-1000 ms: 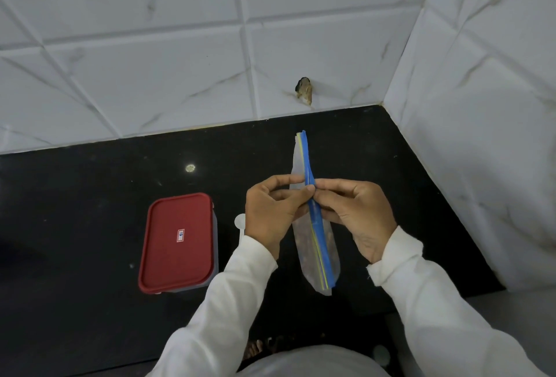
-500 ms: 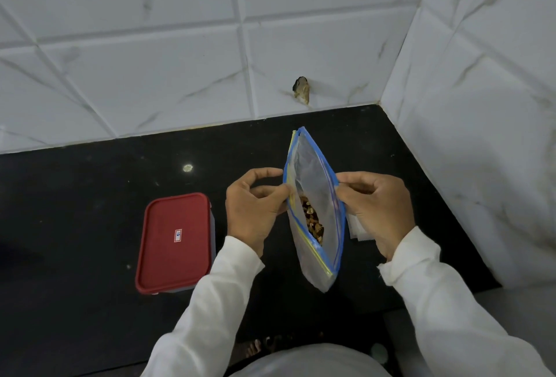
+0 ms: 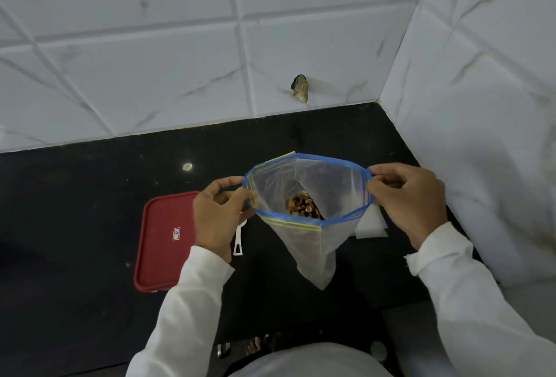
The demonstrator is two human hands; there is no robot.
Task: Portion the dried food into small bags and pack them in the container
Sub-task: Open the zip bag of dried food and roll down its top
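A clear zip bag (image 3: 313,244) with a blue and yellow zip rim hangs above the black counter, its mouth pulled wide. Brown dried food (image 3: 304,209) lies at its bottom. My left hand (image 3: 218,217) pinches the rim's left side and my right hand (image 3: 412,196) pinches its right side. A container with a red lid (image 3: 164,241) stands shut on the counter just left of my left hand. A white scoop (image 3: 239,239) lies between the container and the bag, partly hidden by my left hand.
The black counter (image 3: 90,211) meets white tiled walls at the back and on the right, forming a corner. Small white bags (image 3: 371,224) lie flat on the counter behind the held bag. A chipped hole (image 3: 300,87) marks the back wall.
The bag was zipped and edge-on with both hands pinching its middle. My hands moved apart and the mouth opened wide, showing the dried food inside.
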